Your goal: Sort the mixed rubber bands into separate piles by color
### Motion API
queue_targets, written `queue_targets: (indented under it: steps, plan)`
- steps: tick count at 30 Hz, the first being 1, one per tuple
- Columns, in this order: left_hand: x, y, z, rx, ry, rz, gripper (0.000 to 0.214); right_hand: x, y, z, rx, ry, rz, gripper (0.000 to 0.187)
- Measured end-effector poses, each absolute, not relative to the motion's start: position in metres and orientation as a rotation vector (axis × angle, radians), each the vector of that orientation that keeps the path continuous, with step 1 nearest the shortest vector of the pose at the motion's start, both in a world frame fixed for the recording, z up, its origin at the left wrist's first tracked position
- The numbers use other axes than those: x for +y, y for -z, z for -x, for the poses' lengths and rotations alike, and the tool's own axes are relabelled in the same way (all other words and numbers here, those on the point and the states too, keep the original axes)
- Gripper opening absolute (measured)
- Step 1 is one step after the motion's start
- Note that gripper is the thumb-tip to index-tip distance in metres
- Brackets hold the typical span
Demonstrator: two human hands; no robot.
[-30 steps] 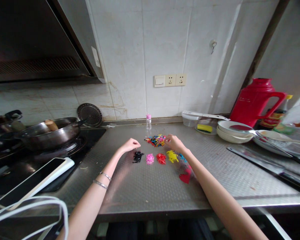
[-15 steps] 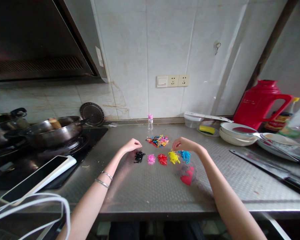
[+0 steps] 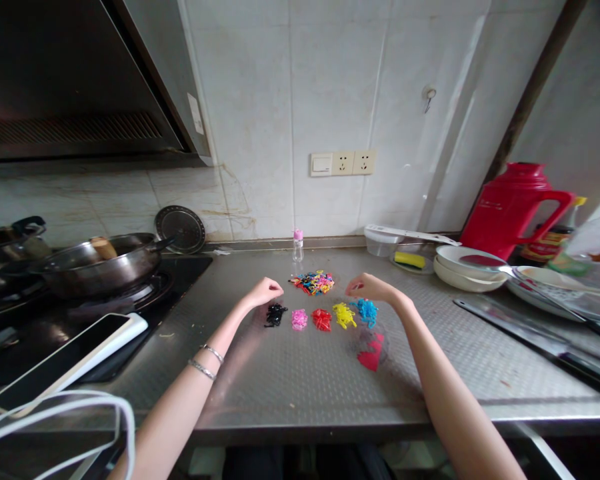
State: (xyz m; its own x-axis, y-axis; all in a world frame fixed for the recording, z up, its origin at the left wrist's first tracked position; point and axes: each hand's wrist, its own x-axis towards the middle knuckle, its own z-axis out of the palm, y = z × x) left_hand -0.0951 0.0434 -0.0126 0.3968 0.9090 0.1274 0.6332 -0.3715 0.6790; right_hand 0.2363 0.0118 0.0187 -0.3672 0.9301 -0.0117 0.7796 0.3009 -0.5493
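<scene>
My left hand [image 3: 265,292] is just above the heap of black rubber bands [image 3: 276,316], fingers curled in a pinch. My right hand [image 3: 370,288] hovers by the yellow heap [image 3: 344,315] and blue heap [image 3: 367,312], its fingers also pressed together. Whatever either hand holds is too small or hidden to see. A mixed pile of coloured bands [image 3: 312,283] lies between the hands. In the row nearer me are a pink heap [image 3: 299,319] and a red heap [image 3: 322,320].
Behind the mixed pile stands a small pink-capped bottle [image 3: 298,245]. A clear bag with red shapes [image 3: 371,353] lies near my right forearm. To the right are a knife [image 3: 520,333], bowls [image 3: 467,275] and a red thermos [image 3: 515,210]; pans [image 3: 100,267] and a phone [image 3: 65,360] are left.
My right hand has drawn slightly right, away from the yellow heap. The left hand has hardly moved. The whole view has shifted a little.
</scene>
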Motion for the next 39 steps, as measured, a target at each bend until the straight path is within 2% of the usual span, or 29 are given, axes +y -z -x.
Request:
queue_targets:
  steps: [9,24,39]
  plan:
    - [0.06,0.015,0.058,1.417,-0.76,-2.311,0.025,0.014,-0.014,-0.237,-2.227,-0.465,1.644,0.024]
    - [0.074,0.026,0.043,1.558,-0.738,-2.32,0.023,0.014,-0.013,-0.234,-2.247,-0.423,1.643,0.024]
    - [0.077,0.023,0.053,1.454,-0.848,-2.219,0.023,0.017,-0.009,-0.237,-2.265,-0.423,1.645,0.026]
